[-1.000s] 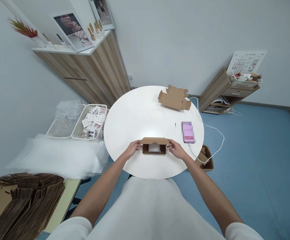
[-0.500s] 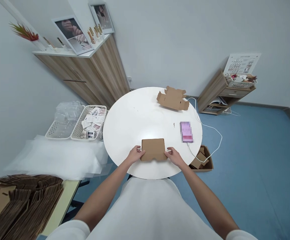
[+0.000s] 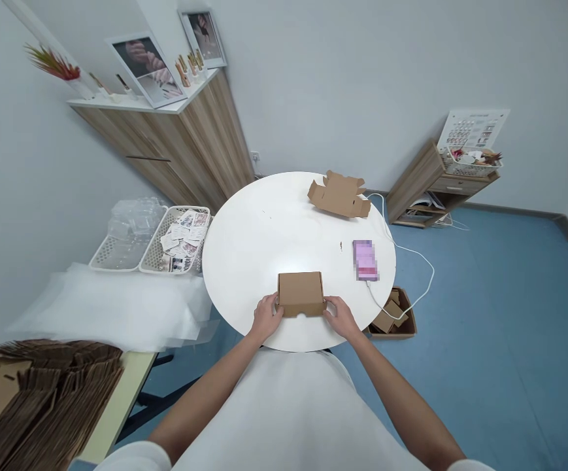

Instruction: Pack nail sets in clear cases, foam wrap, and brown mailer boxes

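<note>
A small closed brown cardboard box (image 3: 300,293) sits near the front edge of the round white table (image 3: 264,242). My left hand (image 3: 267,315) grips its front left corner, fingers curled against the side. My right hand (image 3: 338,315) grips the front right corner the same way. An unfolded flat cardboard box blank (image 3: 340,194) lies at the far side of the table. A pink phone (image 3: 365,259) with a white cable lies to the right of the box.
Two white baskets (image 3: 146,245) with plastic bags and printed cards stand left of the table on white foam sheets. A stack of flat cardboard (image 3: 43,399) lies bottom left. A carton of boxes (image 3: 392,314) sits on the blue floor, right. Wooden cabinets line the wall.
The box lid, raised a second ago showing a white item inside, has been folded down shut. Both hands slid from the lid's sides to the box's front corners.
</note>
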`<state>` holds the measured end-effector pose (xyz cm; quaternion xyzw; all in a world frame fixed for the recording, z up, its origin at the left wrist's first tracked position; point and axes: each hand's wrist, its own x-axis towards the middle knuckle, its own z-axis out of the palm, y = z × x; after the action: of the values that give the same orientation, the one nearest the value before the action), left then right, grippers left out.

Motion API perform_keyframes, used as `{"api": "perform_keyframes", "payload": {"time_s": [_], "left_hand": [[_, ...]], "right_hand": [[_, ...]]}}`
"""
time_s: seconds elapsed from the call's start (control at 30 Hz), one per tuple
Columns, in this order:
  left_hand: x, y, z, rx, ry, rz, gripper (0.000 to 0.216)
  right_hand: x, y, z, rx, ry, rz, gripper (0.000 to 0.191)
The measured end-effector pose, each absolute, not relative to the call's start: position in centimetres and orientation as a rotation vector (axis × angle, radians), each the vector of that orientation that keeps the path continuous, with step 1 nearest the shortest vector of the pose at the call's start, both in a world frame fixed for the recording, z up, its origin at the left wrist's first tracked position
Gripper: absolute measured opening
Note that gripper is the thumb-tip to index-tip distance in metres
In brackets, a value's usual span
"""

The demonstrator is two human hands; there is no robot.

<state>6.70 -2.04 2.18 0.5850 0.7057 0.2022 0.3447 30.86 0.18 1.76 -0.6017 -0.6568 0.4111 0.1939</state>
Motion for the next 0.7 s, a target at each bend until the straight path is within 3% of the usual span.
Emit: {"api": "perform_keyframes", "payload": {"time_s": [0.27,0.53,0.7], "left_hand": [[6.9,-2.1,3.7,1.457,1.713,0.642,0.059],[5.8,2.1,7.6,1.493,1.556,0.442,0.055],[5.4,4.4,7.8,1.539,1.536,0.344,0.024]], "right_hand": [[30.2,-0.1,3.9,-1.607,-1.696,1.353,0.042],[30.8,4.4,8.6,-1.478,-1.664,1.61,0.034],[30.8,6.9,9.6,-1.504,-1.769,1.638,0.029]]}}
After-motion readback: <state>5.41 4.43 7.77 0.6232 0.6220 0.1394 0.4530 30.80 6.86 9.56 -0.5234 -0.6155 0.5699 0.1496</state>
